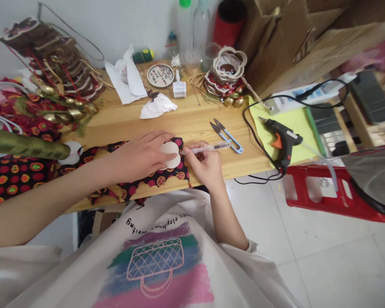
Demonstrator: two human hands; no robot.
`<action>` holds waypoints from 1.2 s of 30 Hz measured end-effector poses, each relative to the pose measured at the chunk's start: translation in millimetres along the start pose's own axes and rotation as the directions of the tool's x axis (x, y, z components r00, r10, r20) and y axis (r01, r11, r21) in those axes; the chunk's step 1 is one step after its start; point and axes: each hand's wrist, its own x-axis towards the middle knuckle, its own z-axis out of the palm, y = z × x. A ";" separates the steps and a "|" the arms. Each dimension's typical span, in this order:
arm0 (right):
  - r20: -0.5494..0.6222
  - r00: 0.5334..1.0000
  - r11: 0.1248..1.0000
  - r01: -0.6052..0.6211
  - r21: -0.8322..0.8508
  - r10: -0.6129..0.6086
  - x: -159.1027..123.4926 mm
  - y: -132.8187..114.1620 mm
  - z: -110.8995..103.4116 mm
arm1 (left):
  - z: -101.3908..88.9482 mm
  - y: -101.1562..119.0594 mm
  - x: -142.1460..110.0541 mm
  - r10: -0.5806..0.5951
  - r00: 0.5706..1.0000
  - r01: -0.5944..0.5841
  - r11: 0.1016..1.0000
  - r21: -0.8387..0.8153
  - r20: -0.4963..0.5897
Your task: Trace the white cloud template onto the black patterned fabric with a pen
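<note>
My left hand lies flat with its fingers stretched out over a white rounded template, pressing it onto dark patterned fabric. The template's left part is hidden beneath the fingers. In my right hand, a clear-barrelled pen is pinched between thumb and fingers. Its tip points left and meets the fabric close to the template's right edge. Scalloped cutouts run along the fabric's lower edge. Just right of the pen lie blue-handled thread snips.
A black glue gun and its cable rest at the right on yellow paper. A green thread spool lies at the left. Crumpled tissue, a small white bottle and stacked ornaments stand toward the back.
</note>
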 end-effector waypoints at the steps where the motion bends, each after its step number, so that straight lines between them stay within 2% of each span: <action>1: -0.002 1.000 1.000 -0.004 0.002 0.004 -0.3 -0.1 0.1 | 0.6 -3.5 0.7 0.004 1.000 -0.004 1.000 -0.024 -0.006; 10: -0.015 1.000 1.000 -0.015 0.001 0.015 -1.8 -1.8 0.7 | 13.1 -16.2 0.3 0.007 0.997 -0.014 0.996 -0.087 -0.083; 23: 0.005 0.999 0.997 -0.038 0.067 0.038 -6.3 1.2 0.1 | 11.2 -8.4 -1.4 -0.034 0.995 0.025 0.995 -0.097 -0.089; 36: 0.032 0.999 0.999 -0.032 0.024 0.031 -5.1 -0.2 -2.0 | 4.8 -5.3 0.3 -0.018 0.997 0.011 0.996 -0.087 -0.080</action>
